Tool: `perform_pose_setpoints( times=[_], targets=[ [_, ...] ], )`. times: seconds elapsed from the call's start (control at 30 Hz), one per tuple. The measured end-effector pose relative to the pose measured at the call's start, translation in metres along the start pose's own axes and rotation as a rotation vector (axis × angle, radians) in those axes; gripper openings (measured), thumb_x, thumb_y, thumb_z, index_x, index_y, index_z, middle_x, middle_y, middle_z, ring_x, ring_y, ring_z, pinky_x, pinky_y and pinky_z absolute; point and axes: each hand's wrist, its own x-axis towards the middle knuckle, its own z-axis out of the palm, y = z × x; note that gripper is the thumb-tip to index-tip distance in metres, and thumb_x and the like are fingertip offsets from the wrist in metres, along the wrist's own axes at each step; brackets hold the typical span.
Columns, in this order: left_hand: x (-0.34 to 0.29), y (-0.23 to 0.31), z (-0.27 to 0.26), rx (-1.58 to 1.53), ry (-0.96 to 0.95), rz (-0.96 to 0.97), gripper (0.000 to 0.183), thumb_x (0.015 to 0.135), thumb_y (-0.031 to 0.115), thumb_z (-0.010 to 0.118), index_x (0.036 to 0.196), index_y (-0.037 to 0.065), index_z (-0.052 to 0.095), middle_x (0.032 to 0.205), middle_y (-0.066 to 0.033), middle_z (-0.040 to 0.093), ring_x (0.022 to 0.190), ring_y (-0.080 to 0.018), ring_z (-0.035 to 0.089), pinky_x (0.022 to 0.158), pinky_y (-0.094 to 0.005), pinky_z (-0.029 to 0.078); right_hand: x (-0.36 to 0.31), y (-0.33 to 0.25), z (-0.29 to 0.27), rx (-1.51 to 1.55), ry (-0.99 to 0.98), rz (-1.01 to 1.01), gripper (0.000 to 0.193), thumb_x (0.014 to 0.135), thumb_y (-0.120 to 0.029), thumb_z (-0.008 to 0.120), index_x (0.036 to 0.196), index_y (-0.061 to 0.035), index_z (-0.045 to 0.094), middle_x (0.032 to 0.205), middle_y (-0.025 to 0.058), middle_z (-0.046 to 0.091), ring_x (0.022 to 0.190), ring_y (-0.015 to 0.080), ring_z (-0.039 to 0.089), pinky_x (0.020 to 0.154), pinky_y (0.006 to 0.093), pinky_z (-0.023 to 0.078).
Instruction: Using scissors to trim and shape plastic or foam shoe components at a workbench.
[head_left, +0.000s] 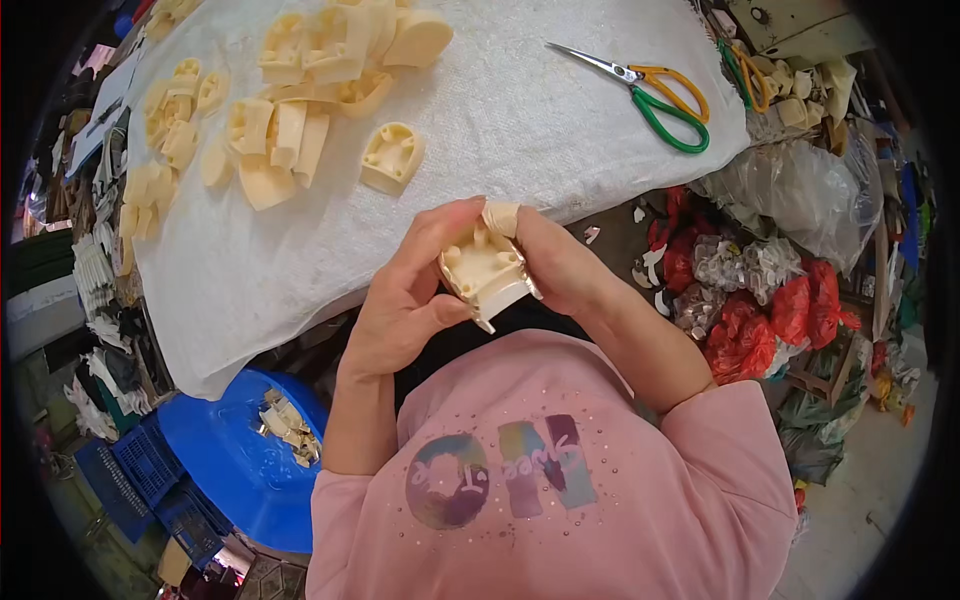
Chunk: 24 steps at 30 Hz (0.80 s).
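In front of my chest, both hands hold a cream plastic shoe heel [484, 262], its hollow side with small posts facing up. A shiny metallic covering [533, 287] lines its outer edges, with a loose end sticking out at the bottom. My left hand [395, 290] is closed round the heel's left side, thumb at the lower edge. My right hand [560, 262] grips the opposite side, with a beige wrap [502, 219] round one of its digits. The undersides of the heel and some fingertips are hidden. A single similar heel [391, 158] lies on the white-covered table [480, 130] beyond my hands.
Several cream heels [285, 135] are piled at the table's far left. Scissors [637, 77] with orange and green handles lie at the far right. A blue basin [245, 470] with scraps [289, 428] stands low at left. Red plastic bags [740, 345] sit below the table at right.
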Motion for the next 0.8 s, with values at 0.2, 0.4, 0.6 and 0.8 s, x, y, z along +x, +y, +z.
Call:
perform_pose_setpoints(
  times=[0.2,0.4,0.6,0.8],
  targets=[
    [0.004,-0.002,0.004,0.258,0.013,0.028,0.087,0.062,0.025,0.084,0.134,0.000,0.043,0.127,-0.0093,0.043,0.117,-0.0188,0.045,0.099,-0.0305,0.037,-0.005,-0.006,0.005,0.177,0.152,0.006,0.038,0.091,-0.034,0.041,0.089,-0.0009,0.060,0.074,0.0034,0.061,0.063,0.0102,0.057,0.051,0.0251,0.043],
    [0.005,-0.009,0.004,0.278,0.219,0.032,0.078,0.065,0.030,0.083,0.127,-0.001,0.048,0.121,-0.0074,0.044,0.113,-0.0173,0.047,0.095,-0.0302,0.040,-0.019,-0.033,-0.029,-0.520,0.402,-0.433,0.024,0.090,-0.017,0.048,0.104,-0.0025,0.059,0.083,0.0052,0.063,0.072,0.0133,0.058,0.063,0.0275,0.046],
    [0.006,-0.011,0.001,0.021,0.286,-0.012,0.076,0.066,0.029,0.084,0.125,-0.001,0.048,0.118,-0.0074,0.050,0.109,-0.0169,0.051,0.093,-0.0297,0.043,-0.027,-0.080,-0.133,-1.157,0.940,-0.822,0.032,0.083,-0.005,0.053,0.114,-0.0020,0.055,0.100,0.0115,0.064,0.093,0.0221,0.061,0.079,0.0304,0.048],
    [0.009,-0.012,-0.002,0.018,0.304,-0.012,0.082,0.060,0.033,0.086,0.122,-0.001,0.045,0.116,-0.0127,0.055,0.103,-0.0278,0.061,0.087,-0.0345,0.053,-0.029,-0.093,-0.170,-2.000,0.847,-0.633,0.050,0.078,0.004,0.049,0.125,-0.0100,0.051,0.113,0.0174,0.057,0.108,0.0330,0.051,0.089,0.0397,0.045]
  ],
)
